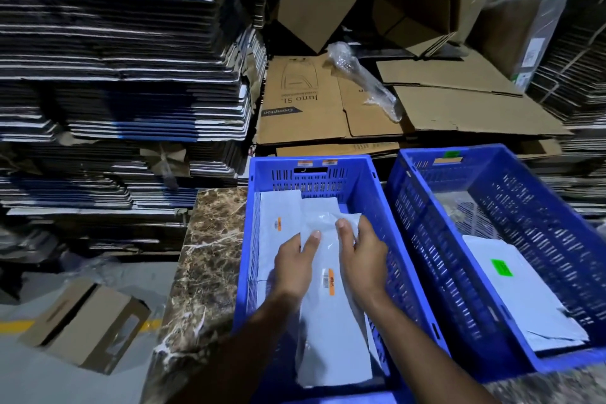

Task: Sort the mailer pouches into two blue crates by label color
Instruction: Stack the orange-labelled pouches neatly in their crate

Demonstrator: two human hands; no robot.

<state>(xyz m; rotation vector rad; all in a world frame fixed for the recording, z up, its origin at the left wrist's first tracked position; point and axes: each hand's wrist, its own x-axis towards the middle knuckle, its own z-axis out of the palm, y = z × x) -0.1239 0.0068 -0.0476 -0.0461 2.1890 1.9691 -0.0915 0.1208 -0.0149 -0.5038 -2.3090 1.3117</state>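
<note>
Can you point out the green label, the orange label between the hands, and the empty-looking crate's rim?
green label (pixel 501 267), head view, label's centre
orange label (pixel 331 282), head view, strip's middle
right crate (pixel 423 187), head view, left rim

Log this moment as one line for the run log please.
stage: placing | both hands, left hand, right hand, on orange-label pouch in left crate | green-label pouch in right crate

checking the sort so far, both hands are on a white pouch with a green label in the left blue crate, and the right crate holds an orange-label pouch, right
Not quite: the labels are swapped. In the head view, the left hand and right hand rest on a white plastic mailer pouch whose label is orange, inside the left blue plastic crate. The right blue plastic crate holds the white pouch with the green label.
</note>
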